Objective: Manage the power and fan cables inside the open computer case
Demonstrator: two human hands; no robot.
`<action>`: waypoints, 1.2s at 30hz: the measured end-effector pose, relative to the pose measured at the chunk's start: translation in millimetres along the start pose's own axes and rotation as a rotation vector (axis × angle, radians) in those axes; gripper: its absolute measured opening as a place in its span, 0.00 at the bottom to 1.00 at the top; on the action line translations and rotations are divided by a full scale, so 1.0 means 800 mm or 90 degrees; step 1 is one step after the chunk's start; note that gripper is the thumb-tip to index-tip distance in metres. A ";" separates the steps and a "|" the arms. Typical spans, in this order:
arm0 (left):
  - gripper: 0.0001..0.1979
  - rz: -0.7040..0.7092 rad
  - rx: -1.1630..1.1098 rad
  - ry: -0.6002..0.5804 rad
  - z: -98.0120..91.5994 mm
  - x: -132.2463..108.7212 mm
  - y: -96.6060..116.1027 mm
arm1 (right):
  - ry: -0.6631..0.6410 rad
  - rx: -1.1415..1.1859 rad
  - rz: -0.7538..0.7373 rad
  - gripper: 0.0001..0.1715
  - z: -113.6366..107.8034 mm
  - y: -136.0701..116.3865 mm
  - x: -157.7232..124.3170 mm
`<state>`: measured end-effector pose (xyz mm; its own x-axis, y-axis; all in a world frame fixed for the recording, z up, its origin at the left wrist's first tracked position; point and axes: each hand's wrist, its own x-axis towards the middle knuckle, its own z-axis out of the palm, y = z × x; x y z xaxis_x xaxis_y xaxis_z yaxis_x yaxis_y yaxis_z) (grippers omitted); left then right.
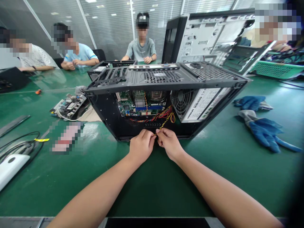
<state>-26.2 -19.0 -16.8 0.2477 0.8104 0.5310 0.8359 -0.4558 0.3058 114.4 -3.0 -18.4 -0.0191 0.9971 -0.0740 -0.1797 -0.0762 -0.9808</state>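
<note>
A black computer case stands open on the green table, its open side facing me. Inside are a green motherboard, a power supply with a fan, and red, yellow and black wires. A twisted yellow-and-black cable runs out to the case's front lower edge. My left hand pinches a thin stretch of it, fingers closed. Close beside it, my right hand is also closed on the cable. The fingertips of both hands nearly meet.
Blue gloves lie at the right, below a green basket. Loose computer parts, black cables and a white device are at the left. Another open case stands behind. Several people sit around the table.
</note>
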 end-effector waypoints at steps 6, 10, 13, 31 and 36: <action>0.09 -0.013 0.003 -0.032 -0.002 0.000 0.003 | 0.002 -0.028 -0.003 0.26 0.000 -0.001 0.000; 0.09 -0.009 0.014 -0.035 -0.003 0.001 0.003 | 0.001 -0.032 -0.003 0.25 -0.001 -0.001 0.000; 0.11 0.046 0.066 -0.018 -0.005 0.003 0.002 | -0.002 -0.028 -0.003 0.25 -0.001 0.000 0.000; 0.06 -0.037 -0.044 -0.068 -0.006 0.006 0.006 | 0.000 -0.042 -0.007 0.23 -0.001 0.000 0.000; 0.07 -0.126 -0.231 -0.109 -0.009 0.012 0.009 | 0.008 -0.058 -0.007 0.23 -0.001 0.000 0.000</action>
<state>-21.5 -16.9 -4.0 0.2033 0.9304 0.3050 0.6568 -0.3606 0.6622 115.5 -2.7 -18.5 -0.0054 0.9979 -0.0642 -0.0891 -0.0644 -0.9939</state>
